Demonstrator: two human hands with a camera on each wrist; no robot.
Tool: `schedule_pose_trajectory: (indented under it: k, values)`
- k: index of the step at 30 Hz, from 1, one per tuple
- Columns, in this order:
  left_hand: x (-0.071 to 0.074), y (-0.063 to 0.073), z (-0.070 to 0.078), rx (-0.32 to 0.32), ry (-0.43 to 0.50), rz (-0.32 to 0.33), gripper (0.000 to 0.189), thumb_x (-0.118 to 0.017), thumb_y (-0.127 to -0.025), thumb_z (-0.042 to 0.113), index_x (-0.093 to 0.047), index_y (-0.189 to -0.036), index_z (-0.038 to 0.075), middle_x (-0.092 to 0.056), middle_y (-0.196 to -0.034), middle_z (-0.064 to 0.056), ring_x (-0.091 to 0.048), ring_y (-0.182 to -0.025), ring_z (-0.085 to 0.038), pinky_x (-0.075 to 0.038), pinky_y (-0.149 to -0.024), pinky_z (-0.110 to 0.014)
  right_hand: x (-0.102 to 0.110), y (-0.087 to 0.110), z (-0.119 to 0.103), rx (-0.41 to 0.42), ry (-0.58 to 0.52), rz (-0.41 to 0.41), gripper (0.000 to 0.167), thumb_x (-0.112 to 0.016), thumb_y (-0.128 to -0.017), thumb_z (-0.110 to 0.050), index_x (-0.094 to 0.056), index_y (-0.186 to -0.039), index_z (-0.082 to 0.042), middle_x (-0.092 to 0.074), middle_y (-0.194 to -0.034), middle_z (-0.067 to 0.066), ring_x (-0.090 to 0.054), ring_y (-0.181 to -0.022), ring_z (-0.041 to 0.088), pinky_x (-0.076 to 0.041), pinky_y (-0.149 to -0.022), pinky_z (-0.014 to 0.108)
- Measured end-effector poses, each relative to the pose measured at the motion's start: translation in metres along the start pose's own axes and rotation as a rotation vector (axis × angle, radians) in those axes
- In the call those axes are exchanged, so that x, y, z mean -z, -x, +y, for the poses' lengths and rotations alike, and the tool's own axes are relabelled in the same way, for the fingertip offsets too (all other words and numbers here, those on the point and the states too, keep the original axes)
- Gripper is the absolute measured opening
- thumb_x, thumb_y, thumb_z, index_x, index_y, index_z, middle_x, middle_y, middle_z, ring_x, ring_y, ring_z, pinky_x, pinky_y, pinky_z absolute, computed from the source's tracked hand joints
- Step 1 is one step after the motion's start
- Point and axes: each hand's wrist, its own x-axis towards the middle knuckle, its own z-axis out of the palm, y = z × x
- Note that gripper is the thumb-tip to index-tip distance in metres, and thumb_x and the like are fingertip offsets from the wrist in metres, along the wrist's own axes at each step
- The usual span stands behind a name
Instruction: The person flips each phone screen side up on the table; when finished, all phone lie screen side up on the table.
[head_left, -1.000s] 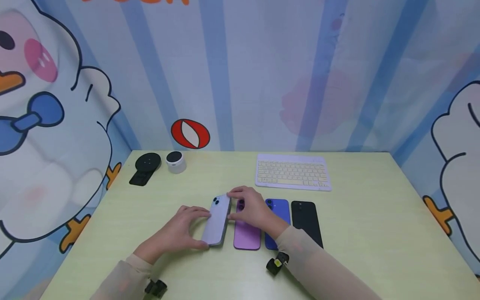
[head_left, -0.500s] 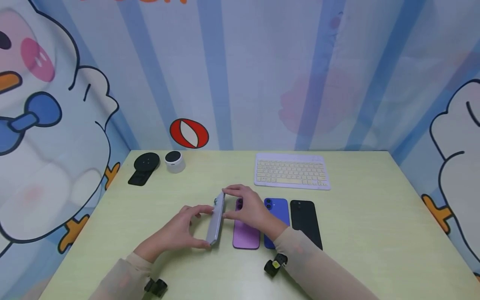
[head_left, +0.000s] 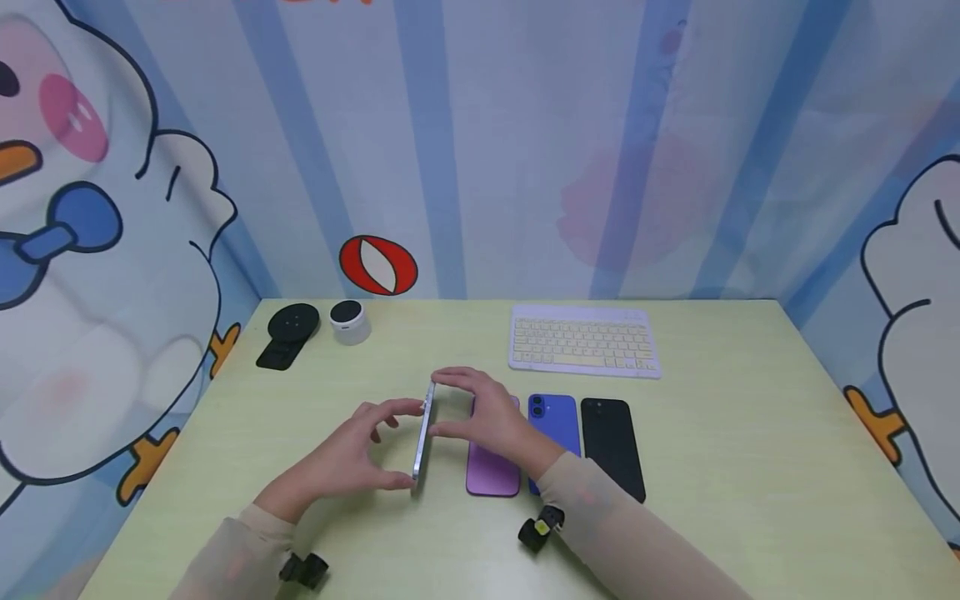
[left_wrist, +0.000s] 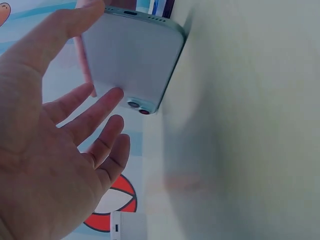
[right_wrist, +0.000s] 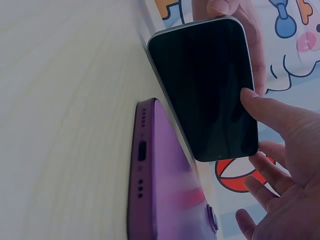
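Note:
A pale lilac phone (head_left: 423,429) stands nearly upright on its long edge, held between both hands. My left hand (head_left: 341,458) has its thumb at the phone's near end and fingertips against the back, where two camera lenses show in the left wrist view. From the other side my right hand (head_left: 498,421) grips it, thumb on the dark screen (right_wrist: 205,90) and fingers at the far end. Below the right hand lies a purple phone (head_left: 492,471), partly hidden by it. A blue phone (head_left: 557,421) and a black phone (head_left: 611,442) lie beside that one in a row.
Behind the phones sits a lilac keyboard (head_left: 585,342). Toward the back left are a small white cylinder with a black top (head_left: 349,323) and a black round-topped device (head_left: 291,329). A printed curtain (head_left: 510,150) borders the table's rear edge.
The lilac phone has turned from leaning with its back facing up to standing on its long edge. Both hands have shifted slightly left with it. The other phones stay put.

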Motion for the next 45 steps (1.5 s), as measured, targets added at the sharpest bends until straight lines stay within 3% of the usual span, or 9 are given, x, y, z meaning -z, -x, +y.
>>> schedule_pose_trajectory:
  k: [7,16,21,28,38,45]
  values:
    - [0.013,0.001,0.004,-0.03,-0.047,-0.004,0.095,-0.096,-0.069,0.043,-0.048,-0.151,0.038,-0.057,-0.145,0.0,-0.046,-0.124,-0.023,-0.048,-0.097,-0.052,-0.003,-0.004,-0.006,0.027,0.006,0.01,0.07,-0.093,-0.077,-0.029,-0.065,-0.141,-0.016,-0.059,-0.149,0.0,-0.05,-0.143,0.025,-0.041,-0.116,0.048]
    - [0.018,0.002,0.0,-0.073,-0.072,-0.007,0.096,-0.096,-0.069,0.042,-0.049,-0.152,0.033,-0.054,-0.152,0.007,-0.046,-0.125,-0.023,-0.047,-0.095,-0.047,-0.009,-0.007,-0.006,0.026,-0.007,0.036,0.071,-0.093,-0.076,-0.029,-0.065,-0.14,-0.016,-0.063,-0.146,0.003,-0.053,-0.141,0.026,-0.041,-0.116,0.047]
    - [0.02,0.003,-0.002,-0.068,-0.064,-0.001,0.096,-0.096,-0.07,0.041,-0.048,-0.153,0.034,-0.053,-0.153,0.007,-0.045,-0.125,-0.023,-0.047,-0.095,-0.049,-0.012,-0.009,-0.004,0.024,-0.007,0.039,0.072,-0.094,-0.076,-0.028,-0.064,-0.14,-0.017,-0.065,-0.144,0.002,-0.055,-0.14,0.024,-0.041,-0.116,0.045]
    - [0.023,0.006,-0.005,-0.057,-0.064,0.001,0.095,-0.096,-0.07,0.041,-0.049,-0.153,0.032,-0.053,-0.153,0.007,-0.045,-0.126,-0.024,-0.046,-0.095,-0.048,-0.013,-0.012,-0.002,-0.024,0.021,-0.015,0.072,-0.094,-0.075,-0.025,-0.064,-0.141,-0.018,-0.065,-0.143,0.002,-0.055,-0.139,0.026,-0.042,-0.115,0.046]
    - [0.026,0.01,-0.01,-0.06,-0.043,0.005,0.092,-0.095,-0.07,0.045,-0.051,-0.151,0.033,-0.055,-0.152,0.005,-0.046,-0.125,-0.024,-0.046,-0.095,-0.048,-0.012,-0.015,0.009,-0.067,0.233,-0.149,0.08,-0.094,-0.073,-0.027,-0.06,-0.145,-0.018,-0.064,-0.145,-0.001,-0.056,-0.138,0.023,-0.028,-0.115,0.054]
    - [0.029,0.015,-0.016,-0.029,-0.071,0.013,0.092,-0.094,-0.071,0.044,-0.051,-0.151,0.032,-0.055,-0.152,0.004,-0.047,-0.126,-0.025,-0.047,-0.096,-0.047,-0.015,-0.018,0.01,-0.047,0.244,-0.156,0.08,-0.096,-0.071,-0.024,-0.062,-0.143,-0.018,-0.065,-0.143,0.001,-0.056,-0.137,0.025,-0.026,-0.114,0.06]
